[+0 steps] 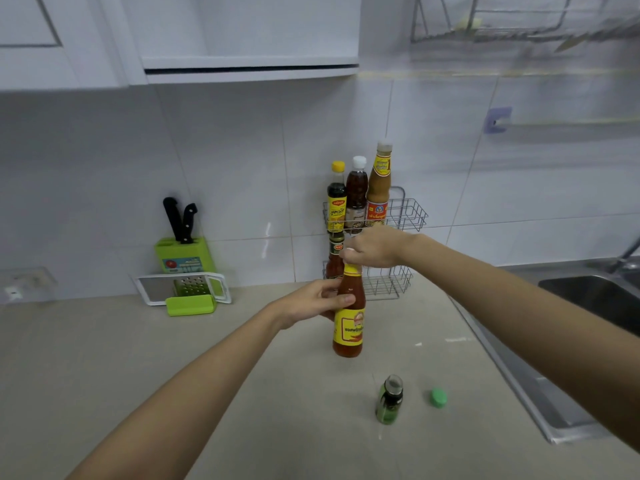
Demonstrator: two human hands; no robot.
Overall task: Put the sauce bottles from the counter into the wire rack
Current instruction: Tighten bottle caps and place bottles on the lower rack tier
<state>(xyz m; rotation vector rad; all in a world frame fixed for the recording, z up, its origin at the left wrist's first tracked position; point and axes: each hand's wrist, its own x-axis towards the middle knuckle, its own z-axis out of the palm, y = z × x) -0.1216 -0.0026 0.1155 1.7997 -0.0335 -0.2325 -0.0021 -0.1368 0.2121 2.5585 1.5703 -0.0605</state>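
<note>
- Red sauce bottle (349, 327) with a yellow label is held in front of the wire rack (408, 213), above the counter (242, 375). I cannot tell whether its base touches the surface or hangs just clear of it.
- The left hand (311, 303) wraps the bottle's shoulder, thumb across the front and fingers curled behind. That grip probably carries the weight and stops the bottle from turning.
- The right hand (375, 247) is curled down over the top, its fingertips pinching the cap end. This looks like steadying or tightening the cap before the bottle is placed.
- The bottle's long axis is close to vertical. The cap points up towards the rack and leans slightly away from the person, and the label faces the camera.
- The rack's upper tier holds three tall bottles (356, 195) standing upright side by side at its left end, with free wire to their right.
- The lower tier holds one short dark-capped bottle (335, 259) at the left, just behind the held bottle's neck.
- A small green bottle (389, 401) stands uncapped on the counter nearer the person, with its green cap (438, 398) lying beside it.
</note>
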